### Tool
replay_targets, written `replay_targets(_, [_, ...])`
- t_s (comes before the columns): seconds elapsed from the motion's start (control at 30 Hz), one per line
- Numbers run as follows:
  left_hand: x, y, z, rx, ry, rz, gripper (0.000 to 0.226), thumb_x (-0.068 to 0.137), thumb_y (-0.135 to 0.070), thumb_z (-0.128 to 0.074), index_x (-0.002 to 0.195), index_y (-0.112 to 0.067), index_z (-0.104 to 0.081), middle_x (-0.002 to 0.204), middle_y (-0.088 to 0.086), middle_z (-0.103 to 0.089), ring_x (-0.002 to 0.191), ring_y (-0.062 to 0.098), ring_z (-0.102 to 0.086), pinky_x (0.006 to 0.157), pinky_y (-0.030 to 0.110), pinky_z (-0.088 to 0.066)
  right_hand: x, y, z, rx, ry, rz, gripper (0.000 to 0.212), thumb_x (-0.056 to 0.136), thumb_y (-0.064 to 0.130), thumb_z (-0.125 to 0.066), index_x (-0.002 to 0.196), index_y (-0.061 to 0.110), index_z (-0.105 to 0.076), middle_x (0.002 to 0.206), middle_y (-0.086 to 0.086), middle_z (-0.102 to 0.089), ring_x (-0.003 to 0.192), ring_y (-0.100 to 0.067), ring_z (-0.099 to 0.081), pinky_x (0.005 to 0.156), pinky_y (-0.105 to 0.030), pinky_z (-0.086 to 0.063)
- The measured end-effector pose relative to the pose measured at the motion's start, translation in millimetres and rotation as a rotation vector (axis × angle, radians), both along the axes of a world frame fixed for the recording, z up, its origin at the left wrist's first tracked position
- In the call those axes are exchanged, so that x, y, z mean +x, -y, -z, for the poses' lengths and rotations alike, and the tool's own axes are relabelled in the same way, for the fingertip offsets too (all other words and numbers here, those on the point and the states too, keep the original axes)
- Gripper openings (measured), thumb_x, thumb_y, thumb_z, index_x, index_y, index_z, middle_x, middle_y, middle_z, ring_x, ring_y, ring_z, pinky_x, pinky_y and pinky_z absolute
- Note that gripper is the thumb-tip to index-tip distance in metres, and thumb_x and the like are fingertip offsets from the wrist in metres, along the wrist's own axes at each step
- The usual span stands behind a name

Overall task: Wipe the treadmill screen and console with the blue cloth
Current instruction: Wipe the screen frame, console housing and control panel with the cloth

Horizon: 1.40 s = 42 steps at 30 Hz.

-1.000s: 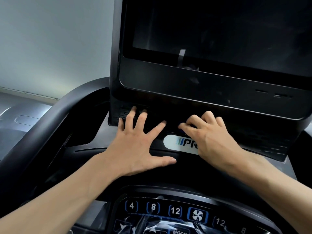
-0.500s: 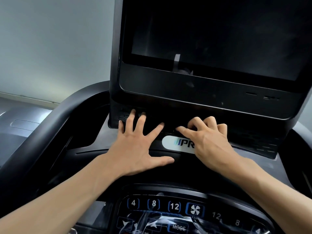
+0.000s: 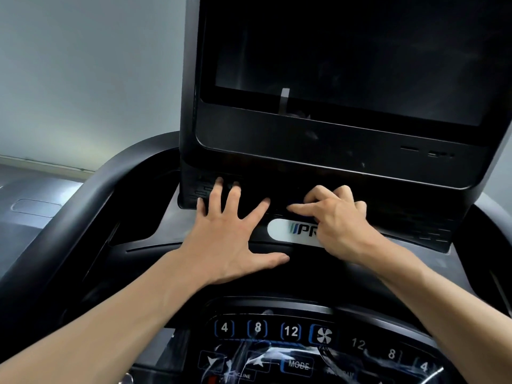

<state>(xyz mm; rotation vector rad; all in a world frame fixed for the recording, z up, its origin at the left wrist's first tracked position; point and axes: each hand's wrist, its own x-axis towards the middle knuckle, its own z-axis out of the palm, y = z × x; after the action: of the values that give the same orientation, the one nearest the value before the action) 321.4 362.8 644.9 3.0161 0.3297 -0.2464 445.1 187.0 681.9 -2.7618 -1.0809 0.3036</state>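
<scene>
The left hand (image 3: pixel 230 239) lies flat with fingers spread on the console (image 3: pixel 155 253) below the dark screen (image 3: pixel 346 56), while the right hand (image 3: pixel 338 228) curls there, its grasp unclear, no cloth visible.

The screen (image 3: pixel 346 59) stands behind the console (image 3: pixel 194 245). Both hands rest below it, left hand (image 3: pixel 232 239) beside right hand (image 3: pixel 340 225). The buttons (image 3: pixel 291 331) lie nearest.

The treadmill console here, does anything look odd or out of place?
Yes: clear plastic film lies wrinkled and lifting over the button panel, blurring some labels. A pale strip hangs on the dark screen. No blue cloth shows; the right hand curls its fingers, the left hand lies spread flat.
</scene>
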Motion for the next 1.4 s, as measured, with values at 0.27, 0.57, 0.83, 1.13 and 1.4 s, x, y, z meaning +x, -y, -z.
replay_targets(0.27, [0,0,0,0.002,-0.007,0.002,0.111,0.064,-0.104,-0.015,0.156,-0.047,0.010,0.163,0.011,0.008,0.150,0.042,0.019,0.121,0.067,-0.010,13,41,6,0.083,0.053,-0.111,0.076,0.085,-0.002,-0.034,0.125,0.057,-0.059,0.107,0.026,-0.045,0.097,-0.013,-0.030,0.086,-0.040,-0.028])
replay_targets(0.57, [0,1,1,0.007,-0.013,0.012,0.110,0.064,-0.104,-0.013,0.155,-0.047,0.015,0.164,0.012,0.010,0.149,0.043,0.023,0.121,0.067,-0.008,6,55,8,0.092,0.313,-0.252,0.056,0.086,0.013,-0.039,0.129,0.040,-0.064,0.119,0.014,-0.056,0.100,-0.021,-0.046,0.077,-0.036,-0.033])
replay_targets(0.83, [-1,1,2,0.019,-0.007,0.012,0.110,0.064,-0.104,-0.010,0.155,-0.047,0.016,0.164,0.011,0.012,0.150,0.042,0.023,0.121,0.066,-0.007,19,55,-10,-0.139,0.410,-0.561,0.062,0.090,0.017,-0.034,0.151,0.022,-0.046,0.151,0.010,-0.050,0.150,-0.023,-0.030,0.114,-0.039,-0.023])
replay_targets(1.13, [0,1,-2,0.029,-0.040,0.008,0.110,0.065,-0.104,-0.012,0.155,-0.047,0.016,0.165,0.013,0.011,0.150,0.042,0.024,0.122,0.066,-0.007,32,52,-7,-0.169,0.234,-0.523,0.077,0.079,0.019,-0.016,0.147,0.043,-0.040,0.140,0.011,-0.047,0.117,-0.021,-0.038,0.078,-0.039,-0.051])
replay_targets(1.4, [0,0,-5,-0.004,-0.056,0.007,0.113,0.062,-0.103,-0.012,0.156,-0.046,0.012,0.165,0.010,0.012,0.149,0.040,0.026,0.122,0.066,-0.007,10,-2,-9,-0.121,0.191,-0.471,0.065,0.088,0.025,-0.023,0.147,0.052,-0.032,0.125,0.012,-0.039,0.107,-0.018,-0.032,0.084,-0.033,-0.034])
